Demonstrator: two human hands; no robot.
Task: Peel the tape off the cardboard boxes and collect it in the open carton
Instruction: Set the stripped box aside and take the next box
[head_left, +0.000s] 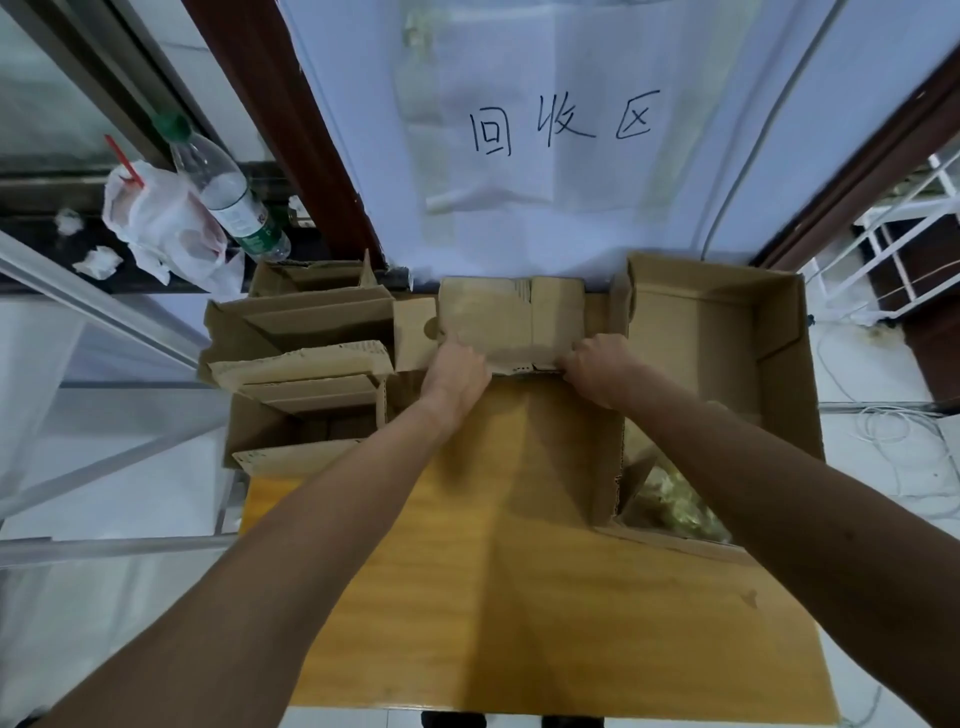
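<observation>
Both hands met at the near edge of a flattened brown cardboard box (511, 319). The fingers of the left hand (457, 376) were curled tightly over that edge and gripped it. Those of the right hand (597, 369), at 3 o'clock from the left and close beside it, were curled in the same way over a ragged, perforated stretch of the edge. Whether either hand pinched a strip of tape or only the cardboard could not be told, as no tape was distinct on the panel. The box lay on a larger brown cardboard sheet (561, 447) spread over a yellow wooden table (395, 587). At 3 o'clock stood the open brown carton (779, 322). A crumpled yellowish mass of peeled tape (670, 501) lay in its near end, at about 5 o'clock from the hands, which suggests that part of the task was done. At 9 o'clock a pile of brown cardboard boxes (306, 358) waited, so much work probably remained. At 12 o'clock hung a white paper sign (561, 124).
</observation>
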